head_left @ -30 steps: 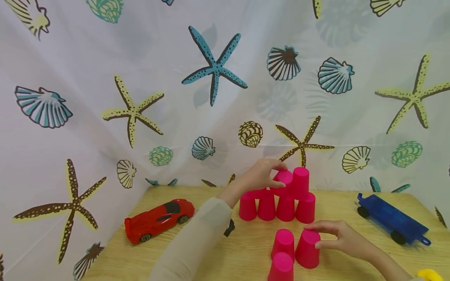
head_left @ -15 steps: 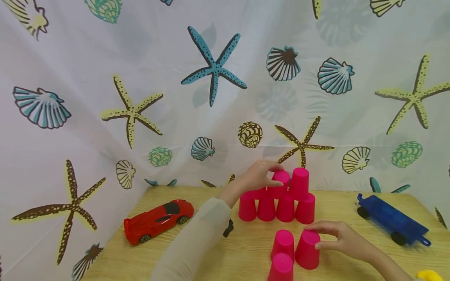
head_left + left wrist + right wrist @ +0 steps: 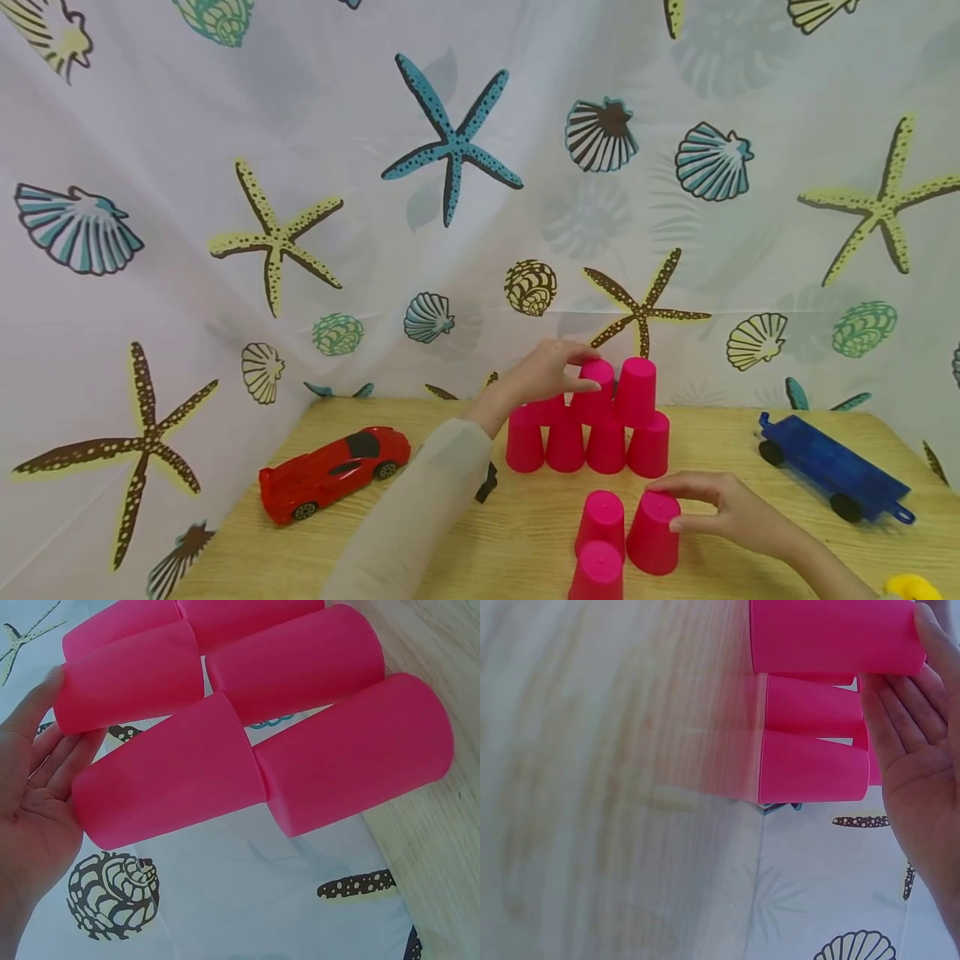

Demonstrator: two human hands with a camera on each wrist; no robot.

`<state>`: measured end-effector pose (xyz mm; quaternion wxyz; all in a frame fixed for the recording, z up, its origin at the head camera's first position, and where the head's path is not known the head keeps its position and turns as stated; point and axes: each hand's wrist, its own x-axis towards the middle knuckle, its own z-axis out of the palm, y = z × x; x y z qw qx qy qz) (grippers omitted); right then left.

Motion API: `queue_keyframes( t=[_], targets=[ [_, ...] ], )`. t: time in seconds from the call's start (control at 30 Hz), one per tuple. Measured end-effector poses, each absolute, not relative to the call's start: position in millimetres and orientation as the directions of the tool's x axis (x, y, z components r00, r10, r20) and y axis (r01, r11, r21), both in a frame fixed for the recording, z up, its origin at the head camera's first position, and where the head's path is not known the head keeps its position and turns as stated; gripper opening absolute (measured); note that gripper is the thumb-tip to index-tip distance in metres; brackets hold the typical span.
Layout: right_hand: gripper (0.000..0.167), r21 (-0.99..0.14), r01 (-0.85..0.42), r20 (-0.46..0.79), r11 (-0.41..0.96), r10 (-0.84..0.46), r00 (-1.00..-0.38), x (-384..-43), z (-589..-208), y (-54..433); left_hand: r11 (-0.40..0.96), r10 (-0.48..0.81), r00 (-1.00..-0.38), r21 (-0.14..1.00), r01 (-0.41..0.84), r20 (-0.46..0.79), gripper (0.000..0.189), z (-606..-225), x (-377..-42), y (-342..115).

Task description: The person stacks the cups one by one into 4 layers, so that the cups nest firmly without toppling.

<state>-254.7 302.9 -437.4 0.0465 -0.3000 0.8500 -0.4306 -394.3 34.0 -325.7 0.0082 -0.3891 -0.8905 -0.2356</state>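
Observation:
Pink upside-down cups stand in a stack on the table, with several in the bottom row point(image 3: 566, 443) and three in the second row. In the head view my left hand point(image 3: 546, 375) pinches the second row's middle cup point(image 3: 594, 402) between thumb and fingers near its top. Beside it stands the row's right cup point(image 3: 636, 392); my left hand partly covers the left one point(image 3: 547, 410). Nearer to me, my right hand point(image 3: 738, 510) grips another pink cup point(image 3: 654, 537) standing on the table. Two more cups point(image 3: 601, 521) stand just left of it.
A red toy car point(image 3: 337, 473) lies on the left of the table point(image 3: 480, 558). On the right is a blue toy trailer point(image 3: 832, 467). A small black object point(image 3: 487, 483) sits partly behind my left sleeve. Something yellow point(image 3: 911, 587) shows at the lower right. A patterned curtain point(image 3: 480, 250) hangs behind.
My left hand has shifted the middle cup slightly left, and the cup now stands straighter, a little farther from the right one. My right hand keeps its place on its cup.

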Motion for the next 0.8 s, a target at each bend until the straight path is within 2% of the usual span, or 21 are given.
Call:
queue_keyframes(
  t=[0.8],
  targets=[
    [0.046, -0.765, -0.467, 0.186, 0.444, -0.541, -0.820, -252.5, -438.2, 301.4, 0.655, 0.643, -0.746, 0.380, 0.653, 0.173, 0.050, -327.1, -396.2, 32.6]
  ],
)
